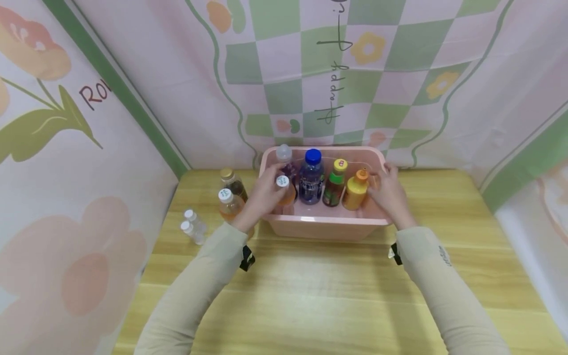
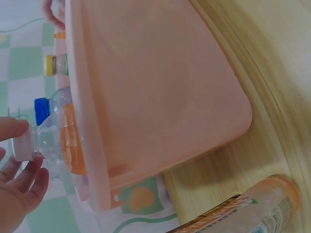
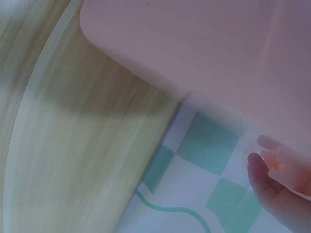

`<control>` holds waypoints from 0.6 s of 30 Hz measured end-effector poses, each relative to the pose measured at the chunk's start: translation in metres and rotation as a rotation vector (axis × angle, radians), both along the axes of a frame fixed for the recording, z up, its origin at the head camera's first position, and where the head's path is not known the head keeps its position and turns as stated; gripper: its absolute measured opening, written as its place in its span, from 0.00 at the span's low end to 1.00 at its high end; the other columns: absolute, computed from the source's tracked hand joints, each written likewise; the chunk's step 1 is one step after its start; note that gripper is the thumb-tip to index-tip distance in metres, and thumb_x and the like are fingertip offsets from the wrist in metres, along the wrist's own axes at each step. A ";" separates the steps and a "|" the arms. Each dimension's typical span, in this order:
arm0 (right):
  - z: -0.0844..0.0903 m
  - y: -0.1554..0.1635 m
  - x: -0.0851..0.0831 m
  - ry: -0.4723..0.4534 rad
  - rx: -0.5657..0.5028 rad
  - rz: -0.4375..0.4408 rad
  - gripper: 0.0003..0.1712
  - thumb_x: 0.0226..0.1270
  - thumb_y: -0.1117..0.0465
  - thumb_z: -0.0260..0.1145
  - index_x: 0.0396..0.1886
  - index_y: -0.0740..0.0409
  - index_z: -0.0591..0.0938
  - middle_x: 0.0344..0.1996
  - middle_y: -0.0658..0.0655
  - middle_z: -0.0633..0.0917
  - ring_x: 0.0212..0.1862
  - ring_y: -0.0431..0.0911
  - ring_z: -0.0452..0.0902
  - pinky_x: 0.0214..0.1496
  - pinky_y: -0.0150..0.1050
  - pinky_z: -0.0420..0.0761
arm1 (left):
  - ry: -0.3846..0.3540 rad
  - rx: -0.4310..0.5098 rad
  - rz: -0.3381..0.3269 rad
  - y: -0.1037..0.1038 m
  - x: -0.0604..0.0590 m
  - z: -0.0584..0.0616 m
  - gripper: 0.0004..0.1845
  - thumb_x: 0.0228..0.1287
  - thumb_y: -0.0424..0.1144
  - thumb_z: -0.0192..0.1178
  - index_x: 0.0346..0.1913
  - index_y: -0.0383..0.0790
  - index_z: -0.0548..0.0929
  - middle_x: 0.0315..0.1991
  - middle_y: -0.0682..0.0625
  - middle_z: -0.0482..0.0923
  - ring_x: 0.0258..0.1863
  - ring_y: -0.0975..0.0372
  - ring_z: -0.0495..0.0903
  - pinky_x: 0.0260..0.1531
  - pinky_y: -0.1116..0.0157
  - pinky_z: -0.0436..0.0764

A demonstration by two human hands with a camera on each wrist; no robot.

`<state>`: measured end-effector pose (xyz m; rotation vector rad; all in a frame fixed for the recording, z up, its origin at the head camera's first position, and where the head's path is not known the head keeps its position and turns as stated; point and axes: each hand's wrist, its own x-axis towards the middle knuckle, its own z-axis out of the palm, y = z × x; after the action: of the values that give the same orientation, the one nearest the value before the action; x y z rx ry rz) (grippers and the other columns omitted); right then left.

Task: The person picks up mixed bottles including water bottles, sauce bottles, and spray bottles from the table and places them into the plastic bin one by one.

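While the pink bin (image 1: 324, 224) sits at the counter's (image 1: 310, 296) back edge, left hand (image 1: 263, 196) grips an orange bottle (image 1: 284, 190); right hand (image 1: 387, 193) seemingly holds another (image 1: 356, 190).

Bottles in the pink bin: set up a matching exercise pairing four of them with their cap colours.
Bottles:
1. Purple-drink bottle
2. Green-labelled bottle
3. Orange squeeze bottle
4. Orange-drink bottle under the left hand

Cap colours:
A. White
B. Orange
C. Blue
D. Yellow

Pairs: 1-C, 2-D, 3-B, 4-A
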<state>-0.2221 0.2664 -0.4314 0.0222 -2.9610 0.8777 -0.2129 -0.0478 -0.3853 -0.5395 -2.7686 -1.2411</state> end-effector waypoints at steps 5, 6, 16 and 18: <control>-0.001 0.000 0.000 -0.003 0.001 -0.004 0.29 0.57 0.66 0.57 0.60 0.75 0.69 0.69 0.79 0.50 0.54 0.78 0.67 0.50 0.70 0.74 | 0.013 -0.009 0.005 0.001 -0.001 -0.001 0.29 0.58 0.26 0.60 0.64 0.29 0.67 0.53 0.36 0.76 0.55 0.48 0.76 0.62 0.55 0.74; -0.001 0.000 0.000 -0.005 -0.002 -0.005 0.29 0.58 0.66 0.57 0.60 0.75 0.69 0.69 0.79 0.50 0.53 0.78 0.67 0.50 0.70 0.74 | 0.012 -0.003 0.005 0.001 -0.001 -0.001 0.29 0.58 0.25 0.59 0.64 0.29 0.67 0.53 0.36 0.76 0.55 0.48 0.76 0.62 0.55 0.74; -0.001 0.001 -0.001 -0.006 -0.002 -0.011 0.28 0.58 0.66 0.58 0.57 0.77 0.70 0.70 0.78 0.50 0.57 0.77 0.65 0.55 0.69 0.72 | -0.062 -0.002 0.019 0.002 -0.001 -0.001 0.29 0.63 0.31 0.58 0.67 0.32 0.64 0.65 0.39 0.70 0.57 0.50 0.77 0.61 0.57 0.76; -0.001 0.000 -0.001 -0.004 0.001 -0.011 0.27 0.58 0.66 0.58 0.57 0.77 0.70 0.69 0.78 0.50 0.57 0.77 0.65 0.55 0.69 0.72 | -0.056 -0.019 0.018 0.003 -0.001 -0.001 0.29 0.64 0.31 0.57 0.67 0.32 0.64 0.64 0.39 0.71 0.57 0.50 0.77 0.62 0.57 0.76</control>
<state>-0.2231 0.2666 -0.4321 0.0050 -2.9620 0.8762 -0.2136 -0.0451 -0.3860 -0.4874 -2.8277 -1.2467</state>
